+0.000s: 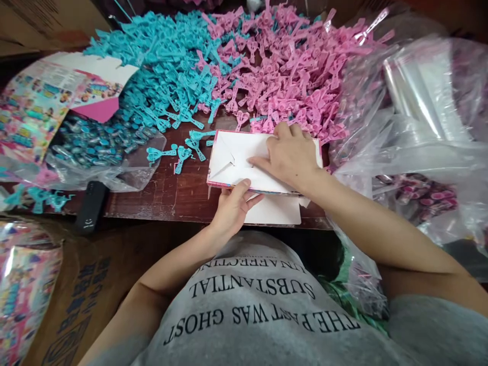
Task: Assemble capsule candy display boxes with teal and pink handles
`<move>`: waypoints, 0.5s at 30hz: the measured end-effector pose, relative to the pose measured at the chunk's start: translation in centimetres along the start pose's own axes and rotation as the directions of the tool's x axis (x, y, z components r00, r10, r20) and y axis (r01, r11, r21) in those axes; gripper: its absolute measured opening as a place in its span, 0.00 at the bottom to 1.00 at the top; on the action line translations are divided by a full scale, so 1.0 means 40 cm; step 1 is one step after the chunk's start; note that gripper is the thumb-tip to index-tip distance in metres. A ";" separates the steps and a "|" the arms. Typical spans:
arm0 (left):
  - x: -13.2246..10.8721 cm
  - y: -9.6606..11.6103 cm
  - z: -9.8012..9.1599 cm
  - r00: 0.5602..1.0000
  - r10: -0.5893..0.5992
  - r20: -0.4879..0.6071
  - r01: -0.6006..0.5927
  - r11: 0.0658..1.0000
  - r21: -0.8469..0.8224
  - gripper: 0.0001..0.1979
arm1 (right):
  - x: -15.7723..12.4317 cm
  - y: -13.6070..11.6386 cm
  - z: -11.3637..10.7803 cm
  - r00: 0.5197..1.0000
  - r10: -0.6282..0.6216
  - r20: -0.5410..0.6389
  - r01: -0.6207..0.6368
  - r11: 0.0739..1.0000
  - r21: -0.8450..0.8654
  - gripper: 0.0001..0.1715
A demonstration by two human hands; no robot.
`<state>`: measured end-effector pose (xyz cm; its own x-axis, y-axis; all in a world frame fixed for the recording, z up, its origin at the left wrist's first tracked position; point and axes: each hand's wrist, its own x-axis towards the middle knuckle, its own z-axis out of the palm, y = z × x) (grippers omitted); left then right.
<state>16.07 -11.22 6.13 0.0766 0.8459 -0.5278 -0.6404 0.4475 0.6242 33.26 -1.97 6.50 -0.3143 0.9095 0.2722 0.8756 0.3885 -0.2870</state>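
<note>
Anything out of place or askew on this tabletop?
Yes: the black phone-like device at left seems to jut past the front edge of the table, looking precarious. A few pink pieces also stray into the turquoise pile.

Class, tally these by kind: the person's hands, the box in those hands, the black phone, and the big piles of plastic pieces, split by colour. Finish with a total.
Left hand and right hand: 2
Box: 1
Black phone: 1
Blue pile: 1
Pink pile: 1
Total: 6
</note>
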 end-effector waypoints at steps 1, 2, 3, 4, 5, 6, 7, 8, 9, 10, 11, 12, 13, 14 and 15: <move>-0.002 -0.004 -0.002 1.000 -0.001 -0.005 0.001 1.000 -0.006 0.20 | 0.002 0.002 0.011 1.000 -0.014 -0.019 0.014 1.000 0.000 0.48; -0.004 -0.007 -0.004 1.000 -0.003 -0.011 0.003 1.000 -0.009 0.20 | 0.002 0.003 0.016 0.999 -0.029 -0.037 0.029 1.000 0.000 0.48; -0.007 -0.008 -0.008 1.000 -0.004 -0.013 0.004 1.000 -0.009 0.20 | 0.002 0.004 0.015 0.998 -0.041 -0.048 0.041 0.999 0.001 0.47; -0.009 -0.007 -0.012 1.000 0.001 -0.013 -0.001 1.000 -0.003 0.20 | 0.001 0.005 0.005 0.998 -0.050 -0.042 0.051 0.999 0.004 0.46; -0.013 -0.004 -0.015 1.000 0.012 -0.011 -0.012 1.000 0.010 0.21 | 0.000 0.006 -0.012 0.998 -0.059 -0.014 0.059 0.998 0.011 0.45; -0.017 0.003 -0.018 1.000 0.031 -0.007 -0.030 0.999 0.031 0.21 | -0.001 0.008 -0.037 0.997 -0.071 0.038 0.070 0.997 0.027 0.42; -0.022 0.013 -0.021 0.998 0.060 0.002 -0.060 0.996 0.062 0.22 | -0.003 0.010 -0.068 0.990 -0.093 0.107 0.087 0.995 0.057 0.39; -0.029 0.026 -0.022 0.995 0.100 0.023 -0.102 0.989 0.105 0.22 | -0.006 0.013 -0.104 0.977 -0.124 0.177 0.106 0.989 0.103 0.36; -0.038 0.043 -0.021 0.987 0.149 0.058 -0.157 0.975 0.157 0.23 | -0.011 0.016 -0.142 0.961 -0.158 0.225 0.123 0.979 0.163 0.33; -0.049 0.063 -0.020 0.973 0.204 0.107 -0.223 0.951 0.215 0.24 | -0.019 0.016 -0.180 0.951 -0.186 0.247 0.130 0.966 0.224 0.30; -0.062 0.084 -0.019 0.952 0.256 0.169 -0.295 0.916 0.273 0.25 | -0.029 0.015 -0.217 0.949 -0.196 0.246 0.126 0.954 0.273 0.29; -0.076 0.107 -0.018 0.924 0.303 0.235 -0.369 0.871 0.325 0.25 | -0.042 0.012 -0.251 0.956 -0.188 0.226 0.114 0.946 0.304 0.29; -0.091 0.129 -0.018 0.891 0.347 0.293 -0.440 0.817 0.372 0.26 | -0.058 0.006 -0.282 0.967 -0.168 0.192 0.100 0.942 0.321 0.29; -0.105 0.151 -0.020 0.858 0.384 0.341 -0.505 0.749 0.428 0.26 | -0.077 -0.002 -0.309 0.977 -0.150 0.152 0.093 0.940 0.329 0.29; -0.117 0.170 -0.023 0.830 0.412 0.376 -0.555 0.675 0.486 0.26 | -0.098 -0.011 -0.332 0.983 -0.146 0.110 0.102 0.937 0.334 0.29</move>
<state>10.65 -12.41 12.31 0.0868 0.9956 0.0355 -0.1030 -0.0264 0.9943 38.98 -7.68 17.76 -0.4774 0.8536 0.2085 0.6659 0.5063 -0.5480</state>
